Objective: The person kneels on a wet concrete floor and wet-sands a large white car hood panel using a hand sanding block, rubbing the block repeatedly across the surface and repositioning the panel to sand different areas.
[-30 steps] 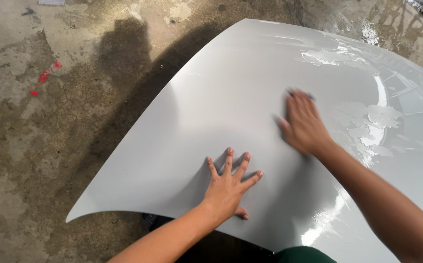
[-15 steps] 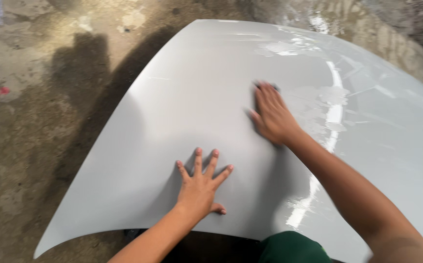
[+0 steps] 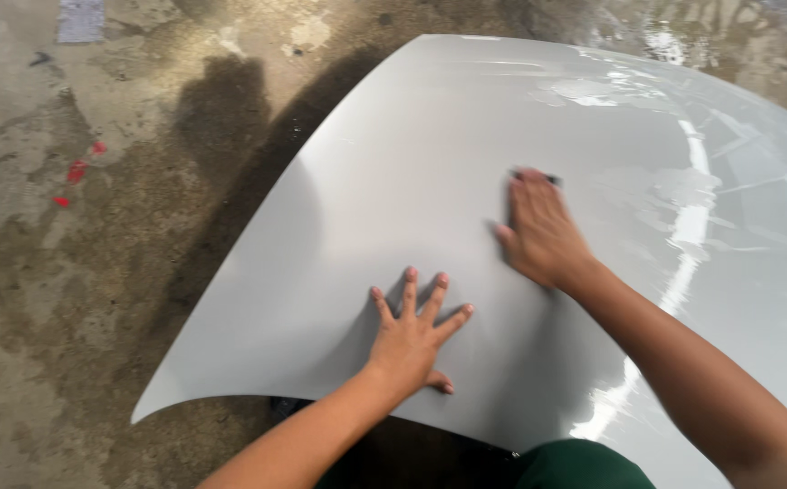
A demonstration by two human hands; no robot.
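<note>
- A big grey car hood (image 3: 430, 181) fills most of the view. It is smooth, glossy and slightly curved, with one pointed corner at the lower left and a rounded far edge.
- The right part of the hood shows wet, shiny streaks and bright reflections; its right edge is cut off by the frame.
- The left hand (image 3: 409, 340) lies flat on the hood near its near edge, fingers spread wide, and holds nothing.
- The right hand (image 3: 541, 234) presses on the middle of the hood, palm down and fingers close together. A small dark thing (image 3: 538, 176) shows just past the fingertips; the hand covers most of it, so I cannot tell what it is, or whether the hand grips it.
- The right hand is a little blurred.
- Under the hood is a rough concrete floor (image 3: 67, 344), stained and patchy, with a dark shadow beside the left edge of the hood.
- Some small red marks (image 3: 77, 170) are on the floor at the left, well apart from the hood.
- A piece of green cloth (image 3: 584, 464) shows at the bottom edge, between both arms.
</note>
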